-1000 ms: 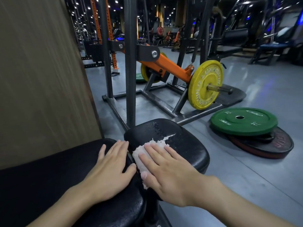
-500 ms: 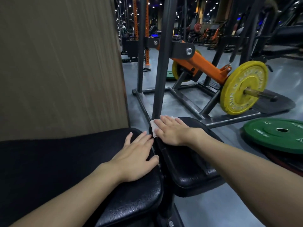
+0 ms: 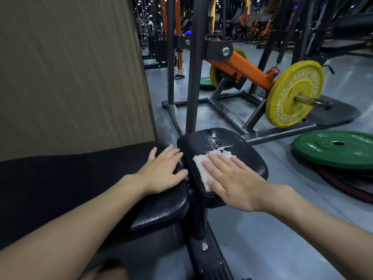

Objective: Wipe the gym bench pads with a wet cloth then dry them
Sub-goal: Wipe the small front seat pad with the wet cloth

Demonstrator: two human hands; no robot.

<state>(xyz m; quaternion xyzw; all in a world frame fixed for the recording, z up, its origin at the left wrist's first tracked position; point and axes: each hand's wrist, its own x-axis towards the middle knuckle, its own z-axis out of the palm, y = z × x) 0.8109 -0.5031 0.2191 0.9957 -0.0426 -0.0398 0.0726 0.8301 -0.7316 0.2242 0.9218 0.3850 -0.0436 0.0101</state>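
A black bench has two pads: a long back pad [image 3: 80, 178] on the left and a small seat pad [image 3: 248, 158] to its right. My right hand [image 3: 232, 178] lies flat, fingers straight, pressing a whitish cloth [image 3: 201, 168] onto the middle of the seat pad. Wet streaks shine on the far part of that pad, and a pale tear shows in its cover. My left hand [image 3: 163, 170] rests flat on the end of the back pad, next to the gap between the pads.
A wood-grain wall panel [image 3: 70, 77] rises close on the left. A dark steel rack post [image 3: 193, 77] stands just behind the seat pad. An orange lever arm with a yellow plate [image 3: 292, 93] is beyond, and a green plate [image 3: 333, 150] lies on the floor at right.
My right hand has slid the cloth back from the seat pad's far left corner toward its middle. My left hand stays on the back pad.
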